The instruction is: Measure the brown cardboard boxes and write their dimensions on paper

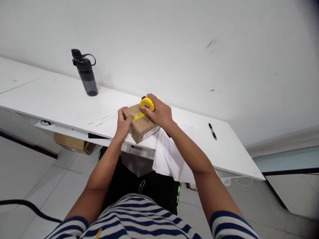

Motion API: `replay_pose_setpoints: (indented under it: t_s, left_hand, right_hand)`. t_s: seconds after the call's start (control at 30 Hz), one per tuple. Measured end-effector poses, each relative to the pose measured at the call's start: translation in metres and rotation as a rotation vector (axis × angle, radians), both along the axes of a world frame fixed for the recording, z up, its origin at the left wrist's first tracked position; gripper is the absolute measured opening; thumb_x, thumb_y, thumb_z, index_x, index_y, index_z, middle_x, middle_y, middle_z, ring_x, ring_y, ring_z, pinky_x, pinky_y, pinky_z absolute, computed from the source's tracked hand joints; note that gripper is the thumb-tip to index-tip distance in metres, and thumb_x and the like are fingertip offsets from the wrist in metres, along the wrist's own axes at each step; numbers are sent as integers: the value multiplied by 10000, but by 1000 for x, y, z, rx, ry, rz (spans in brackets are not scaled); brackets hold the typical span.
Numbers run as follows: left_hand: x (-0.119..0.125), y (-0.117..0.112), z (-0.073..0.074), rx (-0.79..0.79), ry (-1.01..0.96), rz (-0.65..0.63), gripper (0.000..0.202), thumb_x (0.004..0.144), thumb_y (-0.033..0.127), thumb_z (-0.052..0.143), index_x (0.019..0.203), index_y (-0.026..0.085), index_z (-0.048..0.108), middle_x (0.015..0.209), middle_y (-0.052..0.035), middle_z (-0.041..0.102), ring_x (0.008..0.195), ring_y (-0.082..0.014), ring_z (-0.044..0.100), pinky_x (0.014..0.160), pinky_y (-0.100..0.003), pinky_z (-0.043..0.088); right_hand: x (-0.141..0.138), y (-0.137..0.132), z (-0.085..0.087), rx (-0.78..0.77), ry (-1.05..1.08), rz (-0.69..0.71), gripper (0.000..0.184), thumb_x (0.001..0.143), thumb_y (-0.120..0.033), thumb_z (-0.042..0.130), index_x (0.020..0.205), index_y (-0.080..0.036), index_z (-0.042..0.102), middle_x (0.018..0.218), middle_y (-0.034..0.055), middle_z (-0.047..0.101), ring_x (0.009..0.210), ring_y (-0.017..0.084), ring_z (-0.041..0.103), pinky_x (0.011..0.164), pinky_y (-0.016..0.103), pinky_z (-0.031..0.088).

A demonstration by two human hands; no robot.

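A brown cardboard box (143, 127) with printing and a white label sits near the front edge of the white desk. Across its top lies the yellow blade of a tape measure (147, 104). My right hand (160, 113) is wrapped round the yellow case, over the box's far right side. At the box's left side, my left hand (124, 123) grips the box, its thumb resting at the free end of the blade. The right part of the box is partly behind my right hand and forearm.
A dark water bottle (87, 74) stands at the back left of the desk (50, 89). Paper sheets (171, 156) hang over the front edge, under my right forearm. A black marker (212, 131) lies to the right. Below the desk is another cardboard box (72, 143).
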State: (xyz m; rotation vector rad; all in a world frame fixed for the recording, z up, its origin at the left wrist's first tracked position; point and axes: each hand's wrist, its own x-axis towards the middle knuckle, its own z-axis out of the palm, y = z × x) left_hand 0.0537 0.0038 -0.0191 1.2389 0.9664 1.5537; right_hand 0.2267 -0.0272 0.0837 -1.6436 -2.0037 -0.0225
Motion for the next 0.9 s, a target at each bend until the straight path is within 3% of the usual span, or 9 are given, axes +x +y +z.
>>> replay_pose_setpoints:
  t_s: [0.2, 0.3, 0.37, 0.47, 0.53, 0.63, 0.73, 0.83, 0.9]
  left_hand:
    - [-25, -11, -16, 64, -32, -55, 652, 757, 584, 718, 1254, 253, 455, 1163, -77, 598, 1099, -243, 613, 939, -374, 532]
    - [-58, -22, -27, 56, 4, -121, 729, 784, 662, 678, 1342, 268, 424, 1260, -95, 591, 1181, -255, 595, 1006, -396, 509]
    - [-85, -27, -33, 36, 158, -117, 730, 816, 676, 633, 1381, 258, 436, 1360, -125, 567, 1279, -294, 548, 1087, -458, 460]
    - [-117, -26, -35, 63, 566, 98, 751, 751, 640, 714, 1340, 208, 537, 1479, -177, 498, 1447, -388, 378, 1226, -584, 254]
    - [-125, -23, -31, 111, 702, 222, 770, 692, 607, 775, 1312, 194, 579, 1501, -192, 485, 1487, -416, 313, 1250, -614, 167]
    - [-116, -23, -16, 104, 488, 211, 609, 834, 615, 640, 1302, 229, 597, 1458, -153, 555, 1430, -353, 438, 1217, -574, 295]
    - [-93, -30, 0, 83, 123, 67, 586, 954, 631, 452, 1390, 249, 537, 1493, -129, 548, 1418, -296, 488, 1181, -499, 388]
    - [-71, -38, 11, 79, 47, -131, 696, 919, 610, 561, 1515, 284, 412, 1592, -121, 447, 1470, -309, 438, 1200, -473, 381]
    - [-60, -42, 12, 54, 67, -189, 754, 900, 560, 625, 1557, 321, 343, 1624, -108, 402, 1487, -320, 415, 1207, -486, 374]
  right_hand:
    - [-10, 10, 11, 76, 233, 94, 669, 925, -597, 514, 1504, -288, 385, 1280, 72, 674, 1042, 255, 667, 866, 400, 538]
    - [-3, 1, 16, 131, 460, 151, 755, 881, -622, 596, 1509, -293, 337, 1185, 76, 677, 944, 232, 674, 796, 391, 572]
    - [2, 0, 17, 153, 602, 239, 725, 837, -629, 664, 1437, -312, 406, 1170, 62, 661, 927, 218, 669, 780, 381, 583]
    - [1, 5, 12, 128, 684, 375, 660, 780, -634, 726, 1313, -310, 508, 1222, 52, 637, 1001, 220, 661, 837, 380, 587]
    - [-6, 8, 4, 60, 669, 424, 667, 760, -623, 748, 1300, -296, 535, 1276, 59, 630, 1068, 232, 654, 894, 388, 578]
    - [-20, 8, -4, -43, 584, 415, 691, 761, -608, 751, 1337, -278, 557, 1357, 69, 625, 1145, 253, 642, 956, 403, 559]
    - [-36, 4, -3, -76, 472, 400, 697, 773, -600, 743, 1371, -285, 571, 1385, 56, 636, 1160, 262, 648, 978, 413, 546]
    - [-50, 3, 6, -53, 381, 386, 674, 802, -576, 719, 1392, -289, 567, 1365, 45, 663, 1107, 257, 677, 965, 416, 547]
    - [-58, 5, 11, -31, 305, 367, 652, 836, -550, 687, 1413, -279, 552, 1332, 50, 685, 1076, 258, 687, 958, 425, 542]
